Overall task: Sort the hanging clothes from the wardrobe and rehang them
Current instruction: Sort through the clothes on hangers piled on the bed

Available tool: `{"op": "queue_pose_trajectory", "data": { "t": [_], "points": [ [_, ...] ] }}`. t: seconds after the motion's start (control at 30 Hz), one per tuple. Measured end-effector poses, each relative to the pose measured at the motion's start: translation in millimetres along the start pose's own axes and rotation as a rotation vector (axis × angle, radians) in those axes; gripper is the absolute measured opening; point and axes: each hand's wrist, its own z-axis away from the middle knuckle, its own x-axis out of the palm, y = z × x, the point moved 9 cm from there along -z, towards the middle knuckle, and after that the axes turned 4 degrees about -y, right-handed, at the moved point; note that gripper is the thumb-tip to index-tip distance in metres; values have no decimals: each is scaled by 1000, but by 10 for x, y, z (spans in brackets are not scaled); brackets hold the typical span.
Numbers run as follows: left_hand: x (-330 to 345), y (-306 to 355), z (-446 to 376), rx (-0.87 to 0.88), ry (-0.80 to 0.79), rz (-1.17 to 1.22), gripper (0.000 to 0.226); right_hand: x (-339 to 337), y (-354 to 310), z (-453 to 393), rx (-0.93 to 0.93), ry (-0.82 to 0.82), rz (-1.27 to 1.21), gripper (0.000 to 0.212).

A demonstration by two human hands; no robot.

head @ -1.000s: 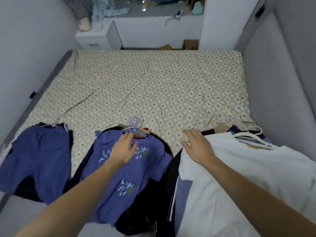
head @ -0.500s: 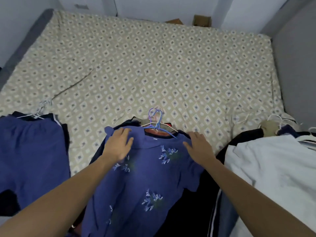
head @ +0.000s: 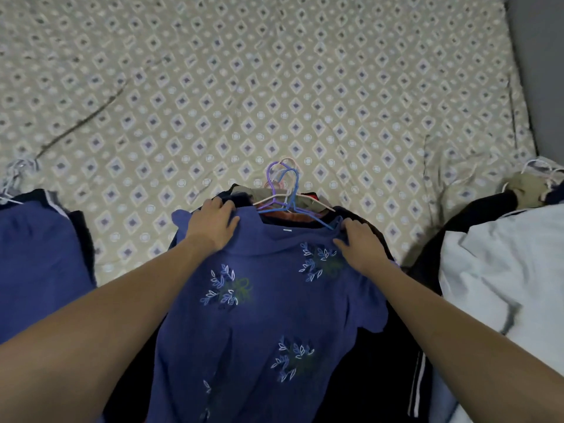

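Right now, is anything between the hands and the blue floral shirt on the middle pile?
Nothing visible. The left hand and right hand already rest on the shoulders of the blue floral shirt, which lies on top of its pile.

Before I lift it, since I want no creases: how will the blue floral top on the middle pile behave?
The blue embroidered fabric top is probably floppy: it drapes and folds under the left hand and right hand. It likely hangs from its blue wire hanger, and that hook may snag neighbouring hooks.
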Motion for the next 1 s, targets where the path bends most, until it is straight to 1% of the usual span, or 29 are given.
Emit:
{"op": "queue_pose_trajectory", "data": {
  "t": [0.07, 0.2, 0.27, 0.3, 0.37, 0.43, 0.47, 0.5, 0.57, 0.6, 0.67, 0.8, 0.93, 1.0],
  "points": [
    [-7, 25, 6, 34, 28, 15, 26, 54, -28, 23, 6, 9, -19, 23],
    [-55, 105, 129, 106, 39, 24, 21, -3, -160, 206, -17, 23, -159, 25],
    [-120, 106, 208, 88, 43, 43, 25, -178, -257, 345, -59, 74, -228, 27],
    [-169, 102, 246, 71, 46, 69, 31, -282, -307, 415, -80, 91, -251, 26],
    [-284, 102, 332, 51, 60, 123, 40, -501, -422, 567, -130, 120, -263, 20],
    [-418, 138, 452, 68, 74, 139, 33, -725, -527, 735, -172, 165, -244, 13],
    [-495, 168, 539, 80, 77, 145, 30, -838, -562, 826, -187, 190, -238, 14],
    [-593, 207, 652, 96, 87, 165, 34, -952, -593, 930, -199, 213, -235, 16],
    [-838, 298, 959, 125, 132, 287, 49, -1169, -647, 1192, -212, 259, -250, 20],
    [-989, 347, 1151, 137, 170, 364, 54, -1271, -668, 1340, -217, 275, -269, 20],
    [-1231, 440, 1568, 162, 240, 448, 50, -1439, -711, 1691, -241, 289, -332, 21],
    [-1646, 667, 2528, 212, 369, 439, 37, -1669, -771, 2564, -308, 323, -400, 23],
    [-1907, 925, 3501, 223, 439, 388, 36, -1783, -785, 3519, -341, 367, -358, 24],
    [-2041, 1125, 3975, 248, 479, 374, 31, -1859, -791, 4028, -364, 405, -364, 22]
  ]
}}
